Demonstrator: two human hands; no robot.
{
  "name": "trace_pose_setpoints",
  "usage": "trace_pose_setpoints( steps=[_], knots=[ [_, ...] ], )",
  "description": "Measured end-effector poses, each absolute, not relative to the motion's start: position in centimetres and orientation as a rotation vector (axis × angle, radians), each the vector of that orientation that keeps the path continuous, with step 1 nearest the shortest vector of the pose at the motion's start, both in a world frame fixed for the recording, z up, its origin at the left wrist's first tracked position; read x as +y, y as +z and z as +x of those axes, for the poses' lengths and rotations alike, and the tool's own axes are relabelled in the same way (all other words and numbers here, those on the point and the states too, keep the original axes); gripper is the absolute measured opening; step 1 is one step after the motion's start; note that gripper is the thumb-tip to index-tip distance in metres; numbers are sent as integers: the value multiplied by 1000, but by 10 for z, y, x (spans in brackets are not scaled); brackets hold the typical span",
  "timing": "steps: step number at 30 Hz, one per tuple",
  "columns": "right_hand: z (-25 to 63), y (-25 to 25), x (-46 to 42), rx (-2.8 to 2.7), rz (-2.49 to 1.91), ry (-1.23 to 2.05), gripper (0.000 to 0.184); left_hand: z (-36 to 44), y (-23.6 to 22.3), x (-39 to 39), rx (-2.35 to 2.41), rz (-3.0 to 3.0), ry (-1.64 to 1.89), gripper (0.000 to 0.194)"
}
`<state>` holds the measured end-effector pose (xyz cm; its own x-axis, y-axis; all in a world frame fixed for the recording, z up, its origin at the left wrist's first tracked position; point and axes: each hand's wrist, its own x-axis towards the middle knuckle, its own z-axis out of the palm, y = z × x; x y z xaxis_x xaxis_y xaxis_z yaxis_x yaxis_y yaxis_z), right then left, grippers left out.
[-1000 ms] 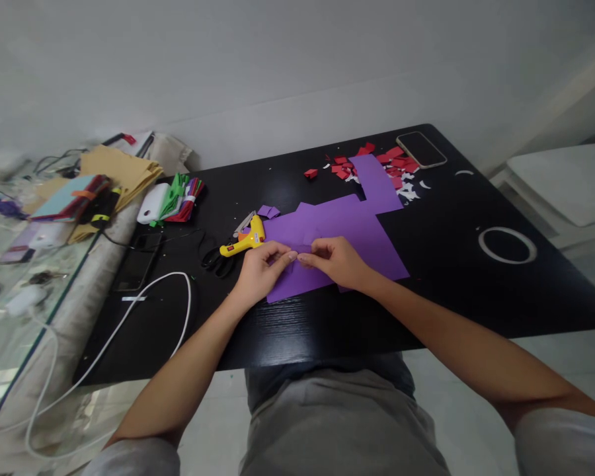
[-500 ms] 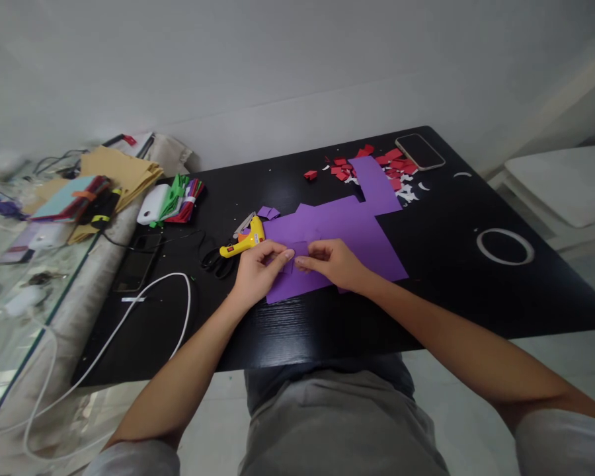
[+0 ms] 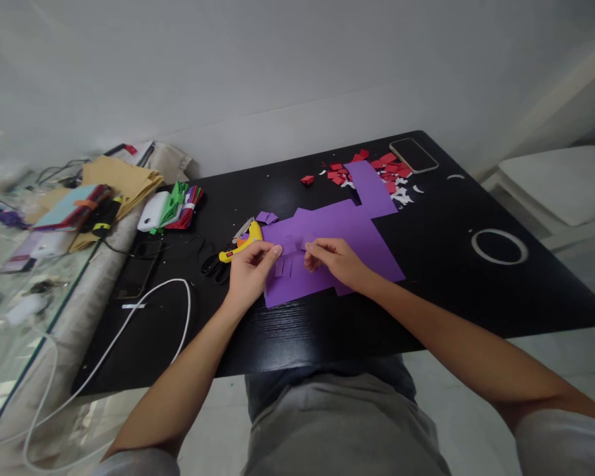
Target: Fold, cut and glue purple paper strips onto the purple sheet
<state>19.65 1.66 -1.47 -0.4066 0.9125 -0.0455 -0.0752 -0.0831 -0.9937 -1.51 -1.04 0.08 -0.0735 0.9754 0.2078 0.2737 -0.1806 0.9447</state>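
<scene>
My left hand [image 3: 250, 270] is over the left side of a purple paper sheet [image 3: 350, 241], thumb and forefinger pinched together; what lies between them is too small to make out. Above the same sheet, my right hand [image 3: 338, 261] is closed, with a small purple paper piece [image 3: 300, 245] at its fingertips. Small cut purple pieces [image 3: 283, 267] lie on the sheet between the hands. A yellow glue gun [image 3: 242, 244] rests just beyond my left hand, beside scissors with black handles [image 3: 213, 266].
Red paper scraps [image 3: 389, 170], white scraps and a phone [image 3: 414, 155] lie at the back right of the black table. A tape ring [image 3: 499, 246] is at right. Felt bundles [image 3: 178, 205], another phone [image 3: 136, 268] and a white cable [image 3: 186, 297] are at left.
My hands have drawn apart from fingertips nearly touching, leaving a gap over the purple sheet. A small purple piece now shows at the right fingertips. The view has shifted slightly.
</scene>
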Motion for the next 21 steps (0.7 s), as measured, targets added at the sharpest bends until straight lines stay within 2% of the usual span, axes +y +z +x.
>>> trace_pose_setpoints(
  steps=[3, 8, 15, 21],
  knots=[
    [191, -13, 10, -1417, -943, 1616, 31, -11, 1, -13, 1365, 1511, 1283, 34],
    [186, -11, 5, -1363, -954, 1662, 36, -6, 0, -17, 1322, 1569, 1255, 29],
    [186, -8, 4, -1321, -961, 1715, 23, -5, -5, -17, 1308, 1669, 1278, 24],
    [186, -8, 4, -1181, -985, 1839, 22, -4, -7, -16, 1221, 1882, 1379, 19]
  ],
)
